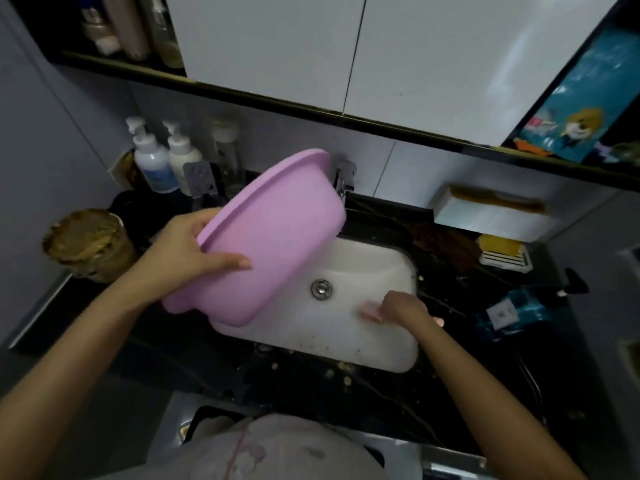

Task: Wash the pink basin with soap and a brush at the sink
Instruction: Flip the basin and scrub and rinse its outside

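- Sink (377, 344): white bowl set in a dark counter at frame centre. Specks of debris lie along its 6 o'clock edge.
- Pink basin (273, 237): held up and tipped on edge, underside toward the camera and mouth turned away toward 10 o'clock. The lower edge hangs over the sink's 9 o'clock side; the upper rim is near the faucet (344, 178) at 12. The inside is not visible.
- Left hand (194, 247): grasps the basin rim, thumb laid along the outer wall, fingers hidden over the lip.
- Right hand (403, 308): low in the sink at 3 o'clock, clenched round the brush (370, 311). The object is small, pink and blurred, so calling it the brush is a judgement.
- Soap (498, 244): yellow bar on a dish at 2 o'clock, well apart from both hands.
- Judgement: the brush is about to meet the basin.
  - Keep the basin over the bowl so runoff drains there.
  - Rest its lower edge on the sink, since a one-handed hold on wet plastic may slip under scrubbing.
  - Turn the mouth toward the brush hand to reach the inside.
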A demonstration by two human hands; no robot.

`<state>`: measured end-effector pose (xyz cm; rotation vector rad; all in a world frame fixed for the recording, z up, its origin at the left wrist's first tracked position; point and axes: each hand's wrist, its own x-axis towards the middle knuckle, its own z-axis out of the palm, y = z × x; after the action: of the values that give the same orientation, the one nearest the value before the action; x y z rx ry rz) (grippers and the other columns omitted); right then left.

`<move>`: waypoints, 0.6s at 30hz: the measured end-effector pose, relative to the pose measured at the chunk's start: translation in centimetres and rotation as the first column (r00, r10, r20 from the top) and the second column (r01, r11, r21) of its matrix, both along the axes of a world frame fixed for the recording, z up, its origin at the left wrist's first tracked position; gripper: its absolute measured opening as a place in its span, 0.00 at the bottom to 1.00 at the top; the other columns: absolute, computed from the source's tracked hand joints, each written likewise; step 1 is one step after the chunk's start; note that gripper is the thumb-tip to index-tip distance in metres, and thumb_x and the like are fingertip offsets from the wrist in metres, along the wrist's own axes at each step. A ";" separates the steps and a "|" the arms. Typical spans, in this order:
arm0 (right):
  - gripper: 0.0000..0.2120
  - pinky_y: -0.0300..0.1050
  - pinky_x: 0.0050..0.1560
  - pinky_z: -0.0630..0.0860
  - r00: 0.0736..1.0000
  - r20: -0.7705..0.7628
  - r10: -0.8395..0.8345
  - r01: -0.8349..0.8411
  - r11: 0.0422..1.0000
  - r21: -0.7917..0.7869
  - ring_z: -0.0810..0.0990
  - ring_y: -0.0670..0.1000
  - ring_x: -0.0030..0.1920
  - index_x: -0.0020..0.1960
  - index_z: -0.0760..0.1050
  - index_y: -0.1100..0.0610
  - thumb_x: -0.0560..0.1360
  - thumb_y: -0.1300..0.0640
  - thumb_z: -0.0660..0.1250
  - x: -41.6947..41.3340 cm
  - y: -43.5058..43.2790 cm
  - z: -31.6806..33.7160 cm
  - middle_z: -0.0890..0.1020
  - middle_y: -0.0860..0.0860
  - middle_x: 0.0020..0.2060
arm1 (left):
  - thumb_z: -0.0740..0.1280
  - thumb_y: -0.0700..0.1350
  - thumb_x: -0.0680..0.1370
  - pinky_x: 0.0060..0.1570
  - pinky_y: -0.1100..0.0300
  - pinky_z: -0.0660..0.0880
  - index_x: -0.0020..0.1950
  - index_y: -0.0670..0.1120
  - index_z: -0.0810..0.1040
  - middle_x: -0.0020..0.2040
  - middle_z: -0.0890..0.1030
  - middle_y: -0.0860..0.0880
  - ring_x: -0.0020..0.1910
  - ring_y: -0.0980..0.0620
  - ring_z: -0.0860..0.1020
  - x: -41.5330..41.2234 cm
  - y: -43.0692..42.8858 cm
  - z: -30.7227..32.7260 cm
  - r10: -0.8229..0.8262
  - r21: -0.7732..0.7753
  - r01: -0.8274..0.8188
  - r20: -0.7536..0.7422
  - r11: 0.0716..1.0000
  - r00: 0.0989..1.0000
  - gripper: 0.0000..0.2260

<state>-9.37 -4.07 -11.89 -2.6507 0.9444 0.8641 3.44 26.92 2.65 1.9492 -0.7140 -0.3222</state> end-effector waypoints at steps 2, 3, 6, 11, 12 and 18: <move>0.22 0.48 0.54 0.73 0.937 0.325 -0.132 0.131 0.991 0.024 0.76 0.59 0.59 0.74 0.62 0.54 0.80 0.53 0.55 -0.6 -0.4 0.3 0.76 0.58 0.61 | 0.76 0.60 0.58 0.40 0.72 0.74 0.49 0.61 0.78 0.45 0.81 0.62 0.44 0.64 0.78 -0.6 0.0 0.5 -0.141 0.097 0.135 0.050 0.986 0.989 0.21; 0.23 0.48 0.53 0.73 0.860 0.470 -0.200 0.193 0.979 0.063 0.76 0.60 0.59 0.75 0.60 0.52 0.80 0.52 0.55 -0.7 -0.7 0.5 0.76 0.58 0.62 | 0.77 0.58 0.60 0.39 0.71 0.73 0.48 0.64 0.77 0.44 0.80 0.62 0.42 0.63 0.78 -0.7 -0.1 0.7 -0.207 0.139 0.194 0.086 0.971 0.975 0.19; 0.26 0.46 0.51 0.73 0.596 0.592 -0.542 0.335 0.838 0.431 0.77 0.56 0.55 0.72 0.63 0.56 0.78 0.49 0.62 -1.8 -1.9 1.2 0.76 0.56 0.62 | 0.77 0.55 0.64 0.35 0.71 0.69 0.43 0.69 0.74 0.39 0.78 0.65 0.38 0.64 0.76 -1.5 -0.5 0.7 -0.379 0.290 0.312 0.213 0.905 0.900 0.16; 0.13 0.42 0.35 0.69 0.435 0.606 -0.666 0.419 0.746 0.518 0.75 0.52 0.41 0.60 0.62 0.60 0.81 0.53 0.55 -4.9 -2.8 0.2 0.77 0.57 0.48 | 0.68 0.61 0.66 0.34 0.63 0.73 0.45 0.60 0.75 0.36 0.81 0.59 0.35 0.60 0.78 -3.1 -0.4 0.5 -0.503 0.486 0.291 0.392 0.824 0.770 0.11; 0.11 0.43 0.36 0.69 0.409 0.598 -0.689 0.441 0.723 0.531 0.74 0.52 0.40 0.59 0.63 0.60 0.81 0.55 0.54 -5.5 -2.9 -0.4 0.77 0.57 0.47 | 0.66 0.62 0.66 0.34 0.61 0.74 0.47 0.60 0.75 0.37 0.81 0.58 0.36 0.59 0.78 -3.4 -0.5 0.6 -0.518 0.473 0.313 0.402 0.824 0.755 0.13; 0.12 0.43 0.41 0.69 0.264 0.613 -0.745 0.526 0.644 0.555 0.75 0.54 0.44 0.61 0.68 0.64 0.80 0.60 0.55 -7.9 -2.7 -2.0 0.76 0.57 0.48 | 0.65 0.60 0.66 0.27 0.64 0.70 0.46 0.58 0.70 0.31 0.79 0.57 0.29 0.57 0.77 -4.2 -1.7 1.0 -0.601 0.490 0.368 0.501 0.790 0.623 0.12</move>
<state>-17.27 -6.74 -13.92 -1.7202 1.3195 -0.4382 -0.76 25.23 3.63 2.1704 -1.7827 -0.0965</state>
